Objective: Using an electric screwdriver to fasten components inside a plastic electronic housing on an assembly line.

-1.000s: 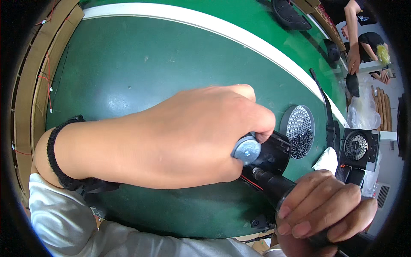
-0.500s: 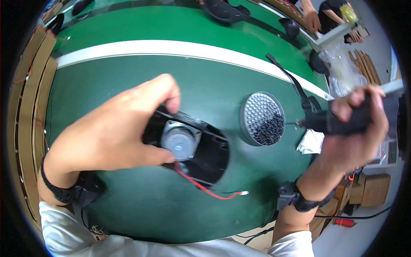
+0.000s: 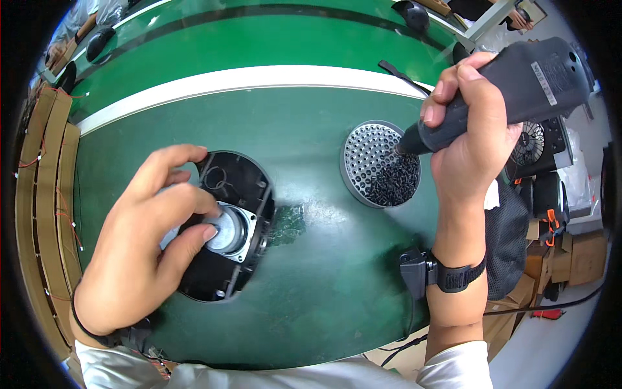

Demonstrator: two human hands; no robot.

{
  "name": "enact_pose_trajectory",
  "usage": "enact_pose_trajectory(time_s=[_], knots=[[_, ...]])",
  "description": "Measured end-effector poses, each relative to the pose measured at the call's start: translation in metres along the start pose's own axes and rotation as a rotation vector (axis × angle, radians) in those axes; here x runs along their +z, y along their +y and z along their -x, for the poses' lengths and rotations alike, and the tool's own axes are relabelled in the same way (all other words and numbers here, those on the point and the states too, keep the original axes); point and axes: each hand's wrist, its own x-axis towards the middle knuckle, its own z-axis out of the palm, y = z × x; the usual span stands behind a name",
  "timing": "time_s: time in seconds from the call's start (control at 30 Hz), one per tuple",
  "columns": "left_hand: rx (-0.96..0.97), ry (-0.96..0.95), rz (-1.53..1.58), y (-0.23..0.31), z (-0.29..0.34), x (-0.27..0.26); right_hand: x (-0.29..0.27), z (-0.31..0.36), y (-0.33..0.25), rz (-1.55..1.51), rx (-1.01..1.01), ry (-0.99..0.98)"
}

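Note:
My left hand [image 3: 139, 240] pinches the round metal back of a speaker [image 3: 228, 232] between thumb and fingers. Another fingertip touches the far rim of the oval black plastic housing [image 3: 223, 285] in which the speaker sits. The speaker's square frame shows corner holes; its left side is hidden by my hand. My right hand [image 3: 473, 123] is wrapped round a black electric screwdriver [image 3: 512, 84], tilted with its tip down over a round dish [image 3: 369, 152]. This dimpled grey dish holds a heap of small black screws [image 3: 394, 183]. Whether the tip touches a screw cannot be made out.
Cardboard strips [image 3: 39, 214] with thin red wires line the left table edge. Beyond a white rail [image 3: 259, 76] runs a green belt [image 3: 259, 39] with black housings along it. On the right are a small fan [image 3: 528, 142], a black mesh bag [image 3: 505, 246] and cardboard boxes [image 3: 586, 256].
The housing with the speaker has turned and shifted left under my left hand. My right hand has brought the screwdriver up and left, its tip now over the dish. The red wire has gone from sight.

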Motion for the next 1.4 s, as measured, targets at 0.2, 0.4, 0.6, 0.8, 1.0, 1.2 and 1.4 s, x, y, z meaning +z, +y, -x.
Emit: enact_pose_trajectory(time_s=[0.2, 0.4, 0.6, 0.8, 1.0, 1.2, 1.4], knots=[[0.058, 0.046, 0.003, -0.006, 0.012, 0.011, 0.001, 0.002, -0.003, 0.007, 0.021, 0.001], [0.050, 0.031, -0.051, 0.000, 0.019, 0.011, 0.003, 0.004, -0.006, 0.024, 0.036, -0.030], [0.062, -0.105, -0.074, 0.008, 0.023, 0.008, 0.004, 0.000, -0.004, -0.077, -0.005, 0.037], [0.125, -0.011, -0.151, 0.004, 0.018, 0.021, 0.001, 0.000, 0.003, -0.083, -0.010, 0.077], [0.198, 0.066, -0.189, 0.001, 0.015, 0.027, -0.002, 0.002, 0.000, -0.076, -0.003, 0.072], [0.264, 0.134, -0.232, -0.008, 0.010, 0.033, -0.015, -0.001, -0.016, -0.182, -0.004, -0.026], [0.288, 0.161, -0.254, -0.005, 0.008, 0.039, -0.026, 0.005, -0.072, -0.228, -0.163, -0.260]])
